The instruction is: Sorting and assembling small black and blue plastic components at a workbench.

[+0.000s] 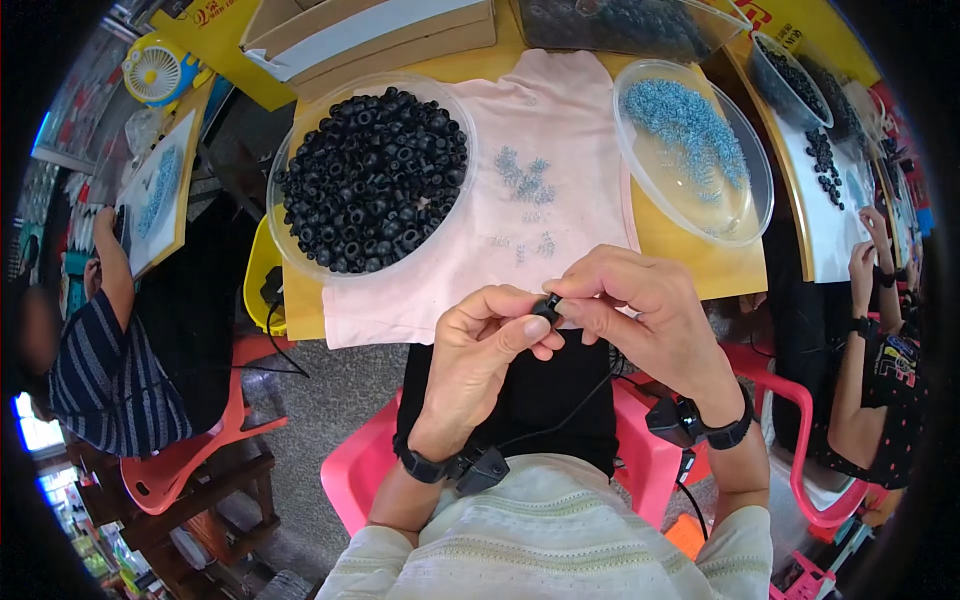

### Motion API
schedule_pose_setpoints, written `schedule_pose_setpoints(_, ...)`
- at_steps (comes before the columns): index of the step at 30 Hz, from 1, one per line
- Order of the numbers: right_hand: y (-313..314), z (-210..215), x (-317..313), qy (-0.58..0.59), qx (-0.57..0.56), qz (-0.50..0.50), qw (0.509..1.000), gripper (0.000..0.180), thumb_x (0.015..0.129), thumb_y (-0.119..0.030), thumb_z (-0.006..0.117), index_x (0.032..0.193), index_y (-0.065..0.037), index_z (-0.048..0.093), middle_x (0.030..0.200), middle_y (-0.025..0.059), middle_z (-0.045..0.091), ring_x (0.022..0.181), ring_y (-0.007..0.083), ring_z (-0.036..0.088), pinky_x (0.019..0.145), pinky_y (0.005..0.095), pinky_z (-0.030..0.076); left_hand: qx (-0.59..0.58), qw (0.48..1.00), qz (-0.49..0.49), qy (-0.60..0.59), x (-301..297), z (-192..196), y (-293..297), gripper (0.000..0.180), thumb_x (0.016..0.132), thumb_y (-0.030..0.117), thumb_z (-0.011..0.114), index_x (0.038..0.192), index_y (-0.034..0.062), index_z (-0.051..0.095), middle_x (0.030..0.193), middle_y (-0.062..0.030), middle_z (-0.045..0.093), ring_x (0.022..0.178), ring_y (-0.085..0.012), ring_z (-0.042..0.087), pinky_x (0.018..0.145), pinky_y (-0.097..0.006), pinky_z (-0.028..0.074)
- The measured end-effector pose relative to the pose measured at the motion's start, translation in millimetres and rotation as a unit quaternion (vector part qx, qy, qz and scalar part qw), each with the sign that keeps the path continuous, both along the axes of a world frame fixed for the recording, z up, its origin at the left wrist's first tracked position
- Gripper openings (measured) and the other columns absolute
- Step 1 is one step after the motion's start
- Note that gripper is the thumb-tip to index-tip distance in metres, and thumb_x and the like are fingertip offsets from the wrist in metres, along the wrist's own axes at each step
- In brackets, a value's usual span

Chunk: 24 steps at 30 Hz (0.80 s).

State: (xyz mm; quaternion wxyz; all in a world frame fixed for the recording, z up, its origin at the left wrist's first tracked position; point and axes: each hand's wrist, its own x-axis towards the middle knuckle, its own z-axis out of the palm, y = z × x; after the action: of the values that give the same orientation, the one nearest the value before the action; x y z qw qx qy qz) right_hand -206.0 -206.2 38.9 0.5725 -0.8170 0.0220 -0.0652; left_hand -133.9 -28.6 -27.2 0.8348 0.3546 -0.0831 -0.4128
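A small black rounded plastic part point(545, 308) sits between the thumb and fingers of my left hand point(480, 350), held just off the table's near edge. My right hand point(645, 305) meets it from the other side, thumb and forefinger pinched at the part's upper end; whatever lies between those fingertips is too small to make out. On the left, a round clear tub point(283, 235) is heaped with black hollow parts point(375, 175) of the same look. Small bluish, coil-like pieces point(525, 178) lie loose on a pink cloth point(580, 130) beyond my hands.
A clear tray point(755, 225) at the right carries many light-blue coil-like pieces point(685, 115). Behind stand a cardboard box point(400, 35) and a clear bin of dark parts point(630, 25). A yellow basket point(262, 270) is beside the table. People sit at tables on both sides.
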Motion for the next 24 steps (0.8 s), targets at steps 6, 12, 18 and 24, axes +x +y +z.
schedule_pose_setpoints(6, 4, -10, -3, -0.123, -0.118, -0.029, 0.985, 0.015, 0.085, 0.002, 0.068, 0.100, 0.000, 0.064, 0.086, 0.0107, 0.064, 0.071, 0.0220, 0.066, 0.062, 0.0286, 0.053, -0.021, 0.997, -0.026, 0.064, 1, -4, -2, 0.010, 0.095, 0.004, 0.062, 0.105, 0.0013, 0.062, 0.101, -0.0125, 0.068, 0.085, -0.0191, 0.069, 0.078, -0.030, 0.057)
schedule_pose_setpoints(12, 19, -10, -9, -0.139, -0.160, -0.072, 0.975, 0.034, 0.073, 0.002, 0.073, 0.105, 0.000, 0.061, 0.093, 0.0114, 0.061, 0.074, 0.0235, 0.063, 0.063, 0.0314, 0.053, -0.023, 0.989, -0.058, 0.137, -3, 13, -6, 0.010, 0.096, 0.009, 0.062, 0.105, 0.0056, 0.062, 0.108, -0.0109, 0.068, 0.103, -0.0202, 0.065, 0.094, -0.036, 0.051)
schedule_pose_setpoints(18, 19, -17, -12, -0.165, -0.191, -0.085, 0.964, 0.035, 0.068, 0.003, 0.073, 0.101, -0.001, 0.060, 0.092, 0.0115, 0.061, 0.076, 0.0256, 0.063, 0.063, 0.0332, 0.054, -0.046, 0.983, -0.083, 0.159, -8, 3, -5, 0.011, 0.098, 0.011, 0.058, 0.107, 0.0058, 0.062, 0.111, -0.0127, 0.067, 0.108, -0.0217, 0.063, 0.098, -0.039, 0.049)
schedule_pose_setpoints(24, 15, -18, -9, -0.198, -0.210, -0.077, 0.954, 0.034, 0.066, 0.000, 0.072, 0.098, -0.002, 0.060, 0.090, 0.0110, 0.060, 0.077, 0.0263, 0.062, 0.065, 0.0341, 0.054, -0.002, 0.994, -0.065, 0.084, -14, 13, -5, 0.019, 0.100, 0.014, 0.056, 0.111, -0.0005, 0.062, 0.111, -0.0135, 0.067, 0.106, -0.0224, 0.065, 0.094, -0.037, 0.052)
